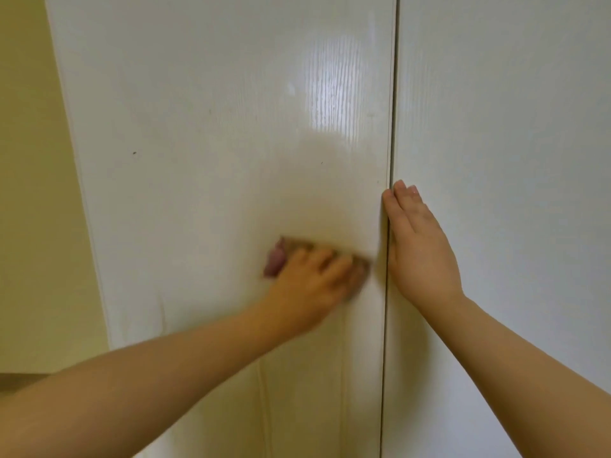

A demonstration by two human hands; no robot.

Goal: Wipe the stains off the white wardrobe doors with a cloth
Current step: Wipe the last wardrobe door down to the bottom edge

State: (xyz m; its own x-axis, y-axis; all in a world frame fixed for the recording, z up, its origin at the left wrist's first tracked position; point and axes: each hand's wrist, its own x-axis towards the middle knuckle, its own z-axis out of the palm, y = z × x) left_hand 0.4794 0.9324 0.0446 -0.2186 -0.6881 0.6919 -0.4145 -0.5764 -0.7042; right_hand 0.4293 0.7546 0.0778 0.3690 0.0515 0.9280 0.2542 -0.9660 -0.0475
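Note:
Two white wardrobe doors fill the view: the left door and the right door, with a dark vertical gap between them. My left hand presses a pinkish-brown cloth against the lower part of the left door; hand and cloth are blurred by motion. My right hand lies flat with straight fingers on the right door, right beside the gap. Small dark specks show on the left door. A wet, shiny patch glints near its upper right.
A yellowish wall runs along the left of the wardrobe. A brown edge shows at the lower left, behind my left forearm.

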